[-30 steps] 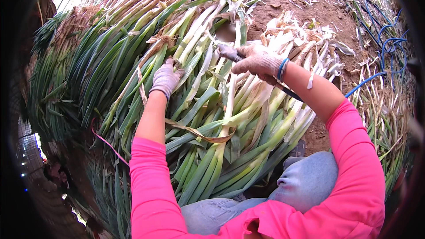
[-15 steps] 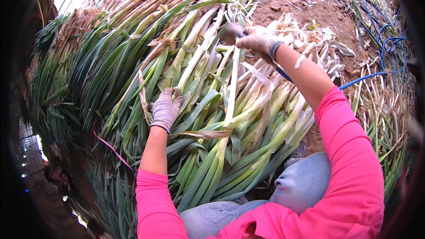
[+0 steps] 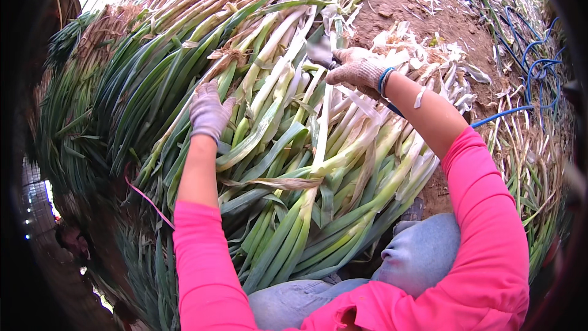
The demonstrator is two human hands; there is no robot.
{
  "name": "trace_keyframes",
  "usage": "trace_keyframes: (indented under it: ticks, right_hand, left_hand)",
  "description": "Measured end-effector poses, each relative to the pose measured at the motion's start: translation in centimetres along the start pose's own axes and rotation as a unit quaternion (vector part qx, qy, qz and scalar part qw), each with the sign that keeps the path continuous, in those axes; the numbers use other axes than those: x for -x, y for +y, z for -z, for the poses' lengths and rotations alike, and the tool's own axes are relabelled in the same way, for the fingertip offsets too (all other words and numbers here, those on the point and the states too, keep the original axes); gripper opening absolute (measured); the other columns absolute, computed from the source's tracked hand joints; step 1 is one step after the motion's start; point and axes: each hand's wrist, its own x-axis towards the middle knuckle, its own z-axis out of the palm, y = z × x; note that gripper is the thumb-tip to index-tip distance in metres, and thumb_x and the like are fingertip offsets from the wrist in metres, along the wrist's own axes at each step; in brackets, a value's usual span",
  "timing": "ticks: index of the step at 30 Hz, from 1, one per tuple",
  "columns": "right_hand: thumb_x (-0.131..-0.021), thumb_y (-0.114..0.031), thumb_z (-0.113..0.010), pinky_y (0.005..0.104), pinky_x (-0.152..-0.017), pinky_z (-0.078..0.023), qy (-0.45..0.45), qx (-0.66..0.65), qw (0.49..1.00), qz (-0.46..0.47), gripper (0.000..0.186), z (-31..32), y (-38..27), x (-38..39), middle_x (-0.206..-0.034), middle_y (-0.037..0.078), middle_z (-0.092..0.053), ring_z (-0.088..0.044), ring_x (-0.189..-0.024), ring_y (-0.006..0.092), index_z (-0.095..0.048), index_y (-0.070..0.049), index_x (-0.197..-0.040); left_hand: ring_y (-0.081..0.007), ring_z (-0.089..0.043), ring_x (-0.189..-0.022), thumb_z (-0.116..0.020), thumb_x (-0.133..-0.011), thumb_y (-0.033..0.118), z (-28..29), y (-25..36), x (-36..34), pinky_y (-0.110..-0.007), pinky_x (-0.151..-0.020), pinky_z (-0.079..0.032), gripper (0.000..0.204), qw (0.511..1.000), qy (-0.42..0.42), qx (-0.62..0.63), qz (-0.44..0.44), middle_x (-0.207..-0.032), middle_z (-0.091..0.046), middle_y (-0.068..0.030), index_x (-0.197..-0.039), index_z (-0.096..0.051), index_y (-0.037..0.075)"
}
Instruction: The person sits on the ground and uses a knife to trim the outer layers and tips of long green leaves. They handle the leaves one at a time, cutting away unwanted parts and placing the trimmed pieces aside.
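Note:
Long green onions with pale stems point(image 3: 275, 95) lie in a thick layer before me. My left hand point(image 3: 210, 110), in a pale knit glove, rests on stalks at the left of this layer. Its thumb stands apart from the other fingers, whose tips partly dip among the leaves. My right hand point(image 3: 358, 72), gloved too, is closed round a hand tool with a grey, blurred head point(image 3: 320, 52), seemingly a nozzle gun. The tool points left over the white stems. A blue hose point(image 3: 502, 114) runs under my right forearm toward it.
Loose white peelings point(image 3: 422, 55) cover the far ends of the onions. Bare brown soil point(image 3: 404, 6) shows beyond. More onions with brown roots point(image 3: 113, 30) are heaped at the left. Blue hose coils point(image 3: 542, 64) lie at the right. A pink strap point(image 3: 147, 199) runs among the leaves.
My left hand has moved up and left from the middle stalks to those farther left. The right hand and its tool have hardly moved.

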Motion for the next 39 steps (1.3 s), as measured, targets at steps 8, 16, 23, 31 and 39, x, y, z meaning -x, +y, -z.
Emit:
trace_keyframes:
  ticks: [8, 16, 23, 31, 39]
  right_hand:
    - [-0.076, -0.041, -0.076, 0.0344, -0.064, -0.055, 0.001, -0.019, 0.998, 0.060, 0.052, -1.2, -0.3, 1.3, -0.081, 0.008, -0.070, -0.066, -0.065, 0.0176, -0.069, -0.014, -0.119]
    - [-0.074, -0.039, -0.075, 0.0313, -0.040, -0.043, -0.148, -0.121, 0.971, 0.143, 0.063, -3.0, -3.9, 9.1, -0.062, 0.005, -0.059, -0.050, -0.039, 0.0135, -0.063, -0.011, -0.130]
    - [-0.077, -0.040, -0.075, 0.0333, -0.047, -0.047, -0.133, -0.141, 0.981, 0.030, 0.048, -0.4, -3.8, 5.2, -0.055, 0.005, -0.057, -0.054, -0.040, 0.0154, -0.066, -0.013, -0.115]
    - [-0.070, -0.045, -0.077, 0.0371, -0.073, -0.056, -0.026, -0.010, 0.999, 0.041, 0.057, 0.1, -4.2, 0.5, -0.081, 0.013, -0.071, -0.068, -0.073, 0.0242, -0.070, -0.006, -0.110]
    - [-0.077, -0.036, -0.075, 0.0351, -0.044, -0.049, -0.023, -0.057, 0.997, 0.040, 0.046, -0.9, -1.9, 3.4, -0.063, 0.007, -0.061, -0.058, -0.046, 0.0182, -0.063, -0.014, -0.116]
  left_hand:
    - [-0.0389, -0.057, -0.128, -0.071, -0.083, 0.048, -0.4, -2.9, -4.0, -0.045, -0.110, -0.043, 0.084, 0.984, -0.164, 0.067, 0.032, -0.138, -0.058, -0.0253, -0.154, -0.039, 0.014]
    - [-0.0418, -0.066, -0.107, -0.062, -0.091, 0.029, 2.8, 0.6, 5.3, -0.049, -0.095, -0.051, 0.049, 0.986, -0.122, 0.114, -0.001, -0.111, -0.070, -0.0257, -0.138, -0.055, 0.014]
    - [-0.0391, -0.067, -0.102, -0.065, -0.092, 0.026, 3.0, -0.5, 12.0, -0.048, -0.092, -0.052, 0.054, 0.989, -0.136, 0.048, -0.030, -0.116, -0.066, -0.0215, -0.142, -0.050, 0.011]
    - [-0.0380, -0.068, -0.091, -0.064, -0.091, 0.028, 2.0, 0.9, 19.2, -0.049, -0.083, -0.055, 0.055, 0.984, -0.131, 0.081, -0.085, -0.105, -0.066, -0.0191, -0.141, -0.051, 0.008]
    - [-0.0395, -0.068, -0.092, -0.062, -0.091, 0.030, 3.6, 2.5, 19.3, -0.051, -0.083, -0.055, 0.056, 0.953, -0.249, 0.089, -0.150, -0.108, -0.066, -0.0204, -0.141, -0.050, 0.006]
